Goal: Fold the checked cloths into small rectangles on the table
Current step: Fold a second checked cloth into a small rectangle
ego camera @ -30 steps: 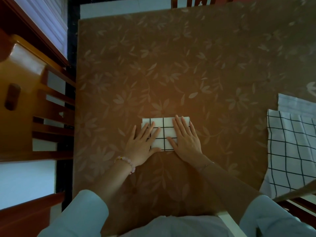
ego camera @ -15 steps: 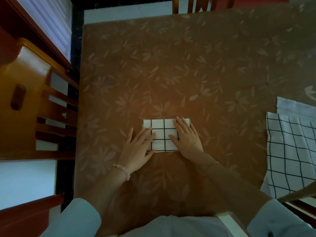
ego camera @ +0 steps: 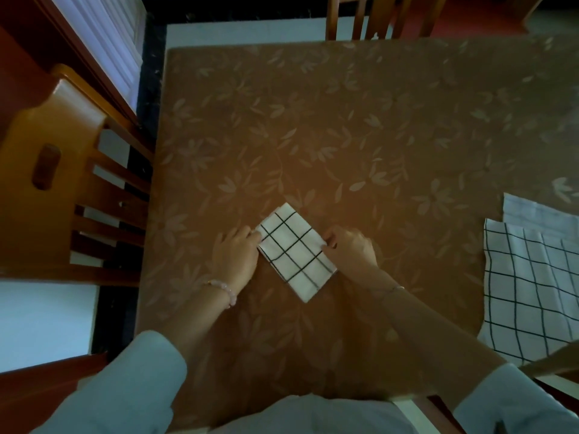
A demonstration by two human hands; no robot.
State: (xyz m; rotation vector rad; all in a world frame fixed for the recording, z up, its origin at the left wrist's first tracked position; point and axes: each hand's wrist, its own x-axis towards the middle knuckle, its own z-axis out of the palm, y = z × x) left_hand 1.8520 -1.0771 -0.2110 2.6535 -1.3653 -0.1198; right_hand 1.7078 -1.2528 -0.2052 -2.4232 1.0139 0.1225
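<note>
Left hand [ego camera: 235, 255] and right hand [ego camera: 352, 250] seemingly pinch folded cloth [ego camera: 296, 252]; askew

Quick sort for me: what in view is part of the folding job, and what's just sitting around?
Job:
- folded checked cloth, held at its edges by the left hand and right hand
- unfolded checked cloth at the right edge of the table

Lying about:
- pale cloth, no checks visible, by the unfolded one
- wooden chair on the left
- far chair
</note>
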